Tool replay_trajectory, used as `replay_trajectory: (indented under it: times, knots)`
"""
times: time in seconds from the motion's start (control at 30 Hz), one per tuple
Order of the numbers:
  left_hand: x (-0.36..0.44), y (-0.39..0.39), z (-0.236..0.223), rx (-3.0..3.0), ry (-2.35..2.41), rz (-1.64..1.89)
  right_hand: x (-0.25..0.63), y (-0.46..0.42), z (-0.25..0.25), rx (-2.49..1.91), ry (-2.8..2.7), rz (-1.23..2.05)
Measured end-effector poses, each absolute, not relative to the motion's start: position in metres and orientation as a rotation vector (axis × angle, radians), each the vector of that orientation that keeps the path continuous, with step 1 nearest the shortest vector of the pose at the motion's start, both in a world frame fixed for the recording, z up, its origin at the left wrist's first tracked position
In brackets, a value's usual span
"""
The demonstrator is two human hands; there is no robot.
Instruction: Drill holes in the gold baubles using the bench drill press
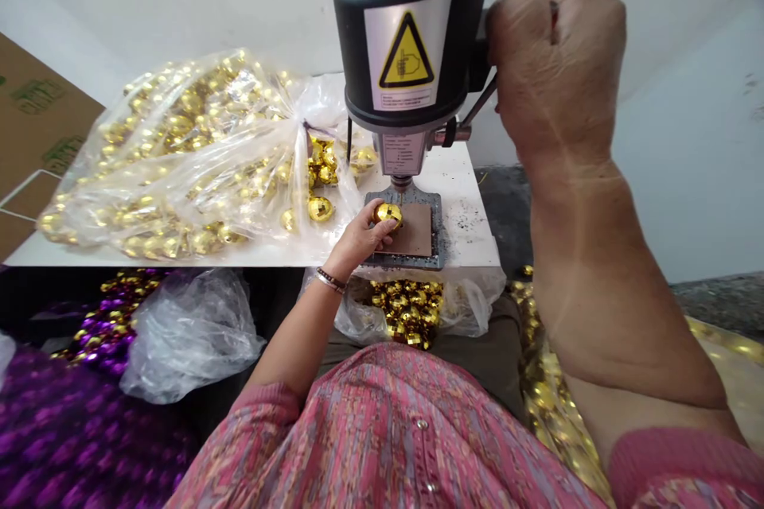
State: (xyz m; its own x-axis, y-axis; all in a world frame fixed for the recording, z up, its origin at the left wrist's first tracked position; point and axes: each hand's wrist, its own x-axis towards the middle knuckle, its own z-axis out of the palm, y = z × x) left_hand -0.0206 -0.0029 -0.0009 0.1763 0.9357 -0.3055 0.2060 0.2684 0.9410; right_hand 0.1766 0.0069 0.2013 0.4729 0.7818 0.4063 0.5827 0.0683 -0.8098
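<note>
A shiny gold faceted ball [388, 214] is held between the thumb and fingers of my left hand [364, 235]. It sits over the brown pad [416, 231] on the grey metal base [436, 242] of a small bench drill press [411, 32], just under the chuck [402, 183]. Whether the bit touches the ball I cannot tell. High on the right, my right hand [561, 64] is closed in a fist beside the black drill head. The hand hides what it grips, though a metal feed lever [481, 103] runs up to it.
Large clear bags of gold balls [179, 151] cover the left of the white table [471, 231], with loose balls [321, 208] beside them. Dark shavings lie right of the base. An open bag of gold balls [407, 310] rests below the table edge. Purple balls [113, 326] and a cardboard box [41, 111] stand left.
</note>
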Motion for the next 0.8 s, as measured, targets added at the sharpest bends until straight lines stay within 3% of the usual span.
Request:
replay_trajectory:
  times: [0.47,0.8]
  knots:
    - [-0.010,0.013,0.000,1.699,1.391,0.566,0.180,0.009,0.195,-1.545,-1.252,0.245]
    - [-0.008,0.011,-0.001,1.631,1.338,0.631,0.192,-0.026,0.127,-1.221,-1.410,-0.042]
